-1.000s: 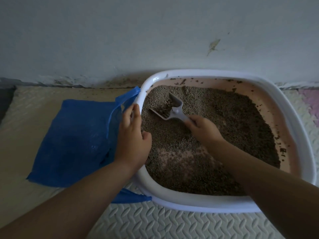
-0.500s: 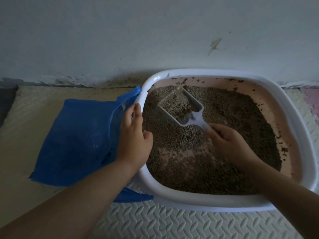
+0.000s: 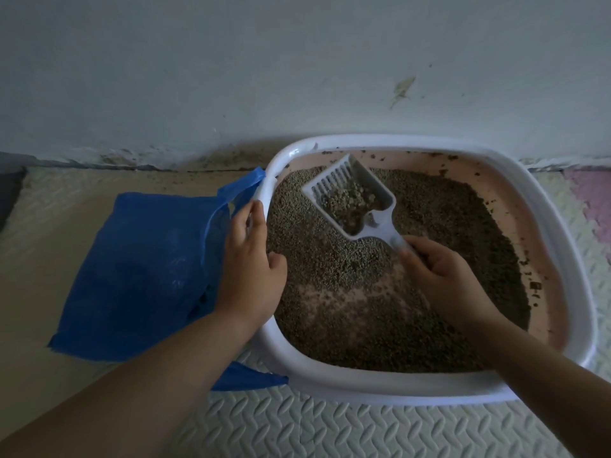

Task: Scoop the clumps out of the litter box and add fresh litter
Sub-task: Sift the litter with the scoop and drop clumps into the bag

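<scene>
A white-rimmed litter box (image 3: 370, 386) with a pink inside holds grey-brown litter (image 3: 446, 233), thin near the middle where the pink floor shows. My right hand (image 3: 439, 276) grips the handle of a white slotted scoop (image 3: 330, 183), raised above the litter at the box's far left. A clump of litter (image 3: 348, 201) lies in the scoop. My left hand (image 3: 249, 259) rests over the box's left rim, holding the edge of a blue plastic bag (image 3: 139, 269) against it. The bag lies on the floor left of the box.
The box stands against a pale wall (image 3: 297, 61) with dirt along its base. Cream and green textured foam mats (image 3: 314, 428) cover the floor; a pink mat (image 3: 591, 196) lies at the right. Part of the blue bag pokes out under the box's front left corner.
My right hand has lifted the scoop out of the litter and levelled it. Loose grains have sifted away, leaving a clump in it. My left hand has stayed on the rim and bag.
</scene>
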Motion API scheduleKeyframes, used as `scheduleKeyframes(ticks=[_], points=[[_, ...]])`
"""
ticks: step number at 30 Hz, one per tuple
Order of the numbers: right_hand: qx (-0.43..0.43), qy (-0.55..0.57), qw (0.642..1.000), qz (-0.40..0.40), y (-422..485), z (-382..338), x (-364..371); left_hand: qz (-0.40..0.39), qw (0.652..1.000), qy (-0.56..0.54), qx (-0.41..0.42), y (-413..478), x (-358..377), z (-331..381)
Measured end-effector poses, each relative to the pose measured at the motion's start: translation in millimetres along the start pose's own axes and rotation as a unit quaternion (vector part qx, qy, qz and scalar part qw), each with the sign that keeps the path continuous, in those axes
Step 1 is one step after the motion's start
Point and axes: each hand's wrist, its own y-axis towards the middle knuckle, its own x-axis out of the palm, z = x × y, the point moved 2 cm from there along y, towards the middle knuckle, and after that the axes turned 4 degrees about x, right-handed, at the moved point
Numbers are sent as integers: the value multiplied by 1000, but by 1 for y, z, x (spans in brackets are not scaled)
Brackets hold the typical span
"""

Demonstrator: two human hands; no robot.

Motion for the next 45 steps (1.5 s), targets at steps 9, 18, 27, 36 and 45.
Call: scheduleKeyframes(ticks=[9,18,27,36,45], points=[[26,27,999,-15,-10,4,10,-2,1000,0,-4,0,0,1],[43,3,999,-9,-18,2,11,4,1000,9,0,0,0,2],[148,-44,988,-12,-23,15,3,7,1000,17,3,-1,-1,3],[179,-121,975,-58,15,-5,-4,4,1000,6,-2,-1,1,3],[187,-88,978,24,68,-2,69,2,1000,10,4,-1,2,3]])
